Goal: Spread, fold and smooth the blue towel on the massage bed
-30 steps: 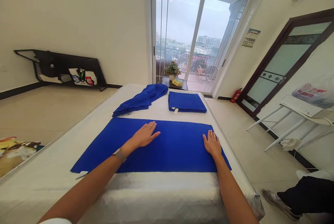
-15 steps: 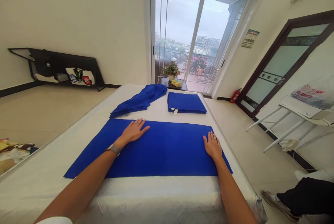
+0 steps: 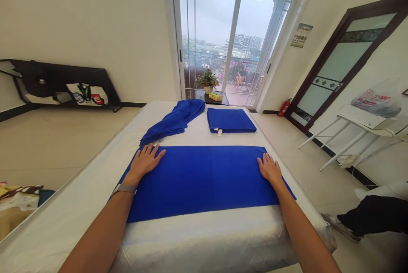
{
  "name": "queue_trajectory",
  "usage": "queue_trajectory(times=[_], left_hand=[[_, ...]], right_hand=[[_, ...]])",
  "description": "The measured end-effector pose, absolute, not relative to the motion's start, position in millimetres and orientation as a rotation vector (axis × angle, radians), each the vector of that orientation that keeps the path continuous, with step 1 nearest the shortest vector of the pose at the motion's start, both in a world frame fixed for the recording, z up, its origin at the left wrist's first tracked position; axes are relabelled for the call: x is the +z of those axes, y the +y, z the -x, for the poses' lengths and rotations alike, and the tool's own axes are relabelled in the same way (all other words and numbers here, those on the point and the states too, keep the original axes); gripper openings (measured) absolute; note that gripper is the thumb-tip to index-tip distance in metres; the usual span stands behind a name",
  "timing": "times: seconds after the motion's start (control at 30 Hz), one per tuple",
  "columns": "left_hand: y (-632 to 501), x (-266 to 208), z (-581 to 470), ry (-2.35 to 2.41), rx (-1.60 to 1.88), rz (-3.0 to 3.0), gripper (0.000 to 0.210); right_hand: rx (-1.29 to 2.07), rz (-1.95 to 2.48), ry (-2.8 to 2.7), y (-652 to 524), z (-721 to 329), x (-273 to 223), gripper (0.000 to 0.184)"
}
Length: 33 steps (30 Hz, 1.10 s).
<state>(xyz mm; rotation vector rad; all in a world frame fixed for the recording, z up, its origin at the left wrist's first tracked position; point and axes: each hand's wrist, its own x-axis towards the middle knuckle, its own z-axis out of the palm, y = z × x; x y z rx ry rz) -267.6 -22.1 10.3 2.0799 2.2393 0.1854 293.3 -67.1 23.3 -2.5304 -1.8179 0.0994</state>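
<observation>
1. Royal-blue rectangular fabric sheet (image 3: 204,179) lies spread flat across the near part of a bed with a glossy off-white cover (image 3: 79,205), its long sides running left to right.
2. Left hand (image 3: 145,161) rests palm down at the sheet's far left corner, fingers extended and slightly parted, gripping nothing; a watch with a greyish band (image 3: 126,188) circles that wrist.
3. Right hand (image 3: 269,167) lies palm down by the sheet's far right corner, likewise flat with fingers extended and holding nothing. The two hands are well apart.
4. Beyond the left hand, a loosely bunched length of blue fabric (image 3: 175,122) stretches diagonally over the bed, its lower end near the fingertips.
5. To the right of that bunch sits a neatly folded, flat blue fabric bundle (image 3: 232,120), a small white tag (image 3: 219,132) showing at its near edge.
6. Past the bed, a leafy potted plant (image 3: 208,80) and a yellow box (image 3: 216,96) stand on a dark table (image 3: 225,100).
</observation>
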Motion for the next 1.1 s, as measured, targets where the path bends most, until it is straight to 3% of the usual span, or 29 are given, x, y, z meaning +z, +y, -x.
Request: queue_trajectory(times=[0.2, 0.37, 0.53, 1.1], left_hand=[[-20.5, 6.8, 268.5, 2.245, 0.237, -2.085, 0.084], [-21.4, 9.3, 267.3, 2.251, 0.201, -2.048, 0.08], [-19.4, 6.4, 273.2, 2.273, 0.157, -2.057, 0.078], [-11.0, -10.7, 291.1, 2.329, 0.111, -2.077, 0.075]], right_hand=[[-0.011, 2.37, -1.984, -48.2, -223.6, 48.2, 0.068], [0.259, 1.831, -2.338, -36.6, -109.7, 46.3, 0.069], [0.384, 1.706, -2.386, -25.8, -65.9, 26.8, 0.071], [0.173, 2.367, -1.909, -12.3, -309.9, 10.3, 0.071]])
